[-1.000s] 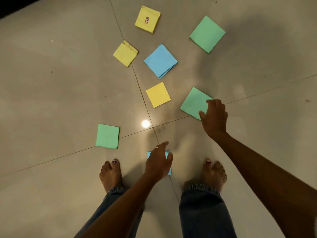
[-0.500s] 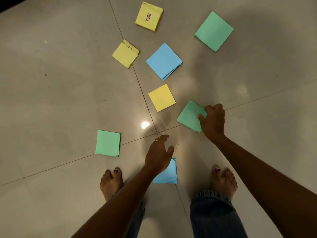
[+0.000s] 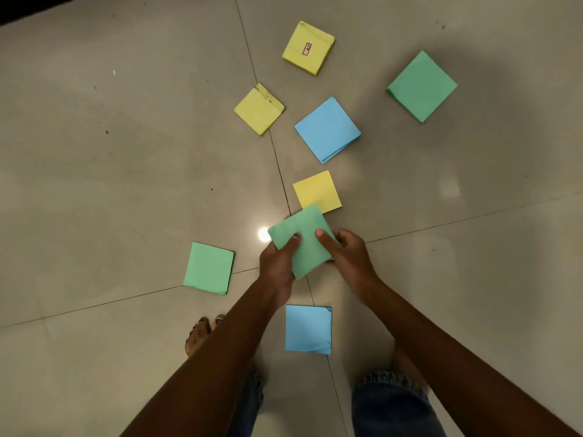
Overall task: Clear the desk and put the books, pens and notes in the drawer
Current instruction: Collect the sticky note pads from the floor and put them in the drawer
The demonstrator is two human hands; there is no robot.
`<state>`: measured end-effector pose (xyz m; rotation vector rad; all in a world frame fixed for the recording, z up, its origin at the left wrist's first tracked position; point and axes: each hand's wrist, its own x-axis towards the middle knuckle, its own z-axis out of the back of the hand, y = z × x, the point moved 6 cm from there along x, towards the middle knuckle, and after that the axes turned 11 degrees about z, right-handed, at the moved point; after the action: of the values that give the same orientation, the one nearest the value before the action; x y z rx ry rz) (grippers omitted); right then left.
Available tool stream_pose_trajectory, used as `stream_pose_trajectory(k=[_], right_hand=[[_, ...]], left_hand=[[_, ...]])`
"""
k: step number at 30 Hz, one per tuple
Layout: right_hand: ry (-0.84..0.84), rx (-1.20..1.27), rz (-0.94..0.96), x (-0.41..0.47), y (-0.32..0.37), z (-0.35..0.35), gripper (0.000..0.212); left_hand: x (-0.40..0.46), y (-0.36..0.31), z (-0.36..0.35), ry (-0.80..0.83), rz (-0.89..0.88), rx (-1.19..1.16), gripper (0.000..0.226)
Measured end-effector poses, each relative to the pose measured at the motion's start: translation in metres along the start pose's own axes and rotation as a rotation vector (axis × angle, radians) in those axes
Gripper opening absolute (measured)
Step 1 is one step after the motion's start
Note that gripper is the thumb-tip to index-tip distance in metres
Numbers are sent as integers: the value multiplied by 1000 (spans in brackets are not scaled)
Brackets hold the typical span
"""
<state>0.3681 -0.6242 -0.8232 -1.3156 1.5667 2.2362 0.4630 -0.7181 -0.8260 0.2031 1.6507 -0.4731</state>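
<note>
Head view: both hands hold one green note pad above the tiled floor.

Left hand (image 3: 279, 263) grips the green pad (image 3: 303, 241) at its near-left edge, thumb pressed on top, while the right hand (image 3: 348, 257) pinches the right side, fingers (image 3: 323, 234) curled over the face. The pad hangs tilted, its far corner overlapping the yellow pad (image 3: 317, 190) in the picture. On the floor (image 3: 126, 152) lie more pads: a blue one (image 3: 308, 329) between the feet, a green one (image 3: 209, 268) to the left, a larger blue one (image 3: 327, 130) further out, two yellow ones (image 3: 259, 109) (image 3: 308, 48) beyond it, and a green one (image 3: 422, 86) far right. Bare toes (image 3: 202, 334) show under the left forearm.
</note>
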Motion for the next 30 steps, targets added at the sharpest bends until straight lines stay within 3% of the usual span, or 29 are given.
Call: stream_pose_trajectory(k=[5,11,16,20,26,30], right_hand=[[-293,-760,309,44,27,-2,39],[-224,-1076,285,80,32,-26,73],[-265,-961,159,88,32,-20,74],[-240,-1012,178,89,36,-15,54],[-235,-530,303,56,30,-24,32],[-31,-336,279,27,21,-55,29]], left_hand=[[9,-18,42,-163,-55,-26,8],[18,-11,73,-192,-36,-23,14],[21,-8,79,-171,-24,-45,23],[20,-11,82,-172,-26,-49,10],[18,-18,91,-194,-41,-43,4],[16,-23,98,-162,-44,-89,11]])
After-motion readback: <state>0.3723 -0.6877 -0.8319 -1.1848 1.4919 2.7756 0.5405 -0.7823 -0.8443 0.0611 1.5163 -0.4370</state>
